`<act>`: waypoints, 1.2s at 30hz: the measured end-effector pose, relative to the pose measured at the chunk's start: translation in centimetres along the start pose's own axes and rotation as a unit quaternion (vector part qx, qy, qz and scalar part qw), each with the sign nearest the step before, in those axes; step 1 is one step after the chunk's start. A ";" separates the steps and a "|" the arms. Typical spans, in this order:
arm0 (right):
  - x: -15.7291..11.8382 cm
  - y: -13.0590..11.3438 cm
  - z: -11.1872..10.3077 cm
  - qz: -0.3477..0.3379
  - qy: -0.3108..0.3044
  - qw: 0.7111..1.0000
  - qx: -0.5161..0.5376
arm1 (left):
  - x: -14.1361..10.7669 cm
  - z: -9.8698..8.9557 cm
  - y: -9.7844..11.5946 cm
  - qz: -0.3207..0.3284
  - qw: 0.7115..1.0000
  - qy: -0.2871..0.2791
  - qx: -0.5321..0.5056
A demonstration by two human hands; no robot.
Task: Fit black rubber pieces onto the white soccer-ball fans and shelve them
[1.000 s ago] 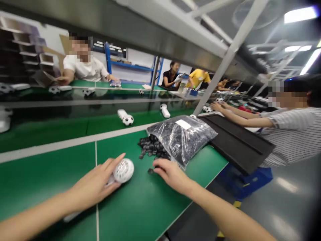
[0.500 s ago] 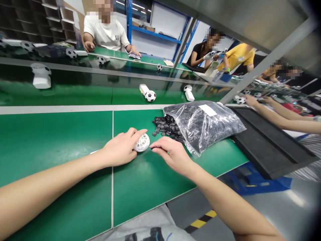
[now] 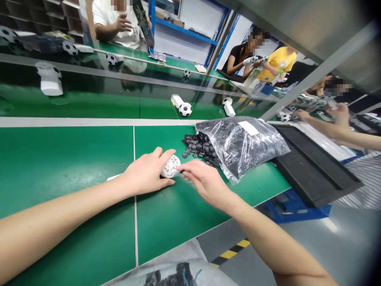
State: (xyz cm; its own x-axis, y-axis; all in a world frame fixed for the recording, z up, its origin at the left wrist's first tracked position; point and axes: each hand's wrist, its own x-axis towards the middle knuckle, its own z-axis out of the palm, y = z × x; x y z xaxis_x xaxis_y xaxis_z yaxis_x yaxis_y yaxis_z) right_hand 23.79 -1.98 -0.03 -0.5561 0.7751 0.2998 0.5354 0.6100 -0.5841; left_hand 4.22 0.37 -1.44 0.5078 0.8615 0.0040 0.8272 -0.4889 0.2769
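Observation:
My left hand [image 3: 148,171] is wrapped round a white openwork ball piece [image 3: 170,166] on the green table [image 3: 166,214]. A white end of the same item seems to show beyond my wrist. Right beside the ball, my right hand [image 3: 205,178] pinches a small black piece [image 3: 182,171] between thumb and fingers. Black pieces [image 3: 198,147] spill from the mouth of a clear plastic bag [image 3: 247,143] behind my right hand. The bag is full of more such pieces and bears a white label.
Behind the table, a green conveyor [image 3: 104,105] carries white items with black-and-white football heads [image 3: 185,109]. A black tray [image 3: 315,167] lies to the right, near another person's arms [image 3: 330,129]. Several people sit across the line. A metal beam [image 3: 315,67] slants overhead at right.
The black piece in my right hand has come closer to the ball, and my left thumb sits lower. Football-headed items have shifted on the conveyor. The person opposite now holds up a dark object.

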 end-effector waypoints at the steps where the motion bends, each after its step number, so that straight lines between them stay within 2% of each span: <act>1: 0.0 -0.1 0.1 0.003 0.002 1.000 0.006 | -0.1 -0.1 0.0 -0.003 1.000 0.000 -0.008; 4: -0.1 -0.3 0.4 0.022 0.031 0.999 0.013 | -0.2 -0.3 -0.2 -0.008 0.999 -0.003 -0.041; 7: -0.2 -0.5 1.0 0.008 0.070 0.997 -0.001 | -0.2 -0.3 -0.3 -0.015 0.997 -0.005 -0.070; 13: -0.2 -0.3 2.5 0.056 0.042 0.996 0.050 | -0.2 -0.2 -0.4 -0.019 0.996 -0.002 -0.082; 18: 0.3 0.3 3.2 0.060 0.089 0.992 0.069 | -0.1 -0.3 -0.4 -0.003 0.997 0.001 -0.077; 24: 0.6 0.9 3.4 0.129 0.106 0.981 0.098 | 0.0 -0.3 -0.5 -0.007 0.997 0.001 -0.083; 27: 0.7 1.2 3.4 0.162 0.094 0.974 0.129 | 0.0 -0.4 -0.6 -0.008 0.996 -0.002 -0.094; 31: 1.0 1.2 3.3 0.159 0.050 0.970 0.177 | 0.1 -0.4 -0.8 0.002 0.993 -0.001 -0.120; 36: 1.0 1.2 3.7 0.169 0.061 0.972 0.154 | 0.2 -0.1 -1.2 0.009 0.991 0.007 -0.136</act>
State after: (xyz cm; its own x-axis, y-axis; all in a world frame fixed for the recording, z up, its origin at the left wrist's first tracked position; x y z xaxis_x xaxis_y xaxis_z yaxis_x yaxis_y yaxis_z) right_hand 21.57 -1.08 -3.23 -0.2912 0.9480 0.1280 0.4481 0.2534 -0.8573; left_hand 3.35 1.13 -1.66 0.5165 0.8559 0.0235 0.7224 -0.4503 0.5247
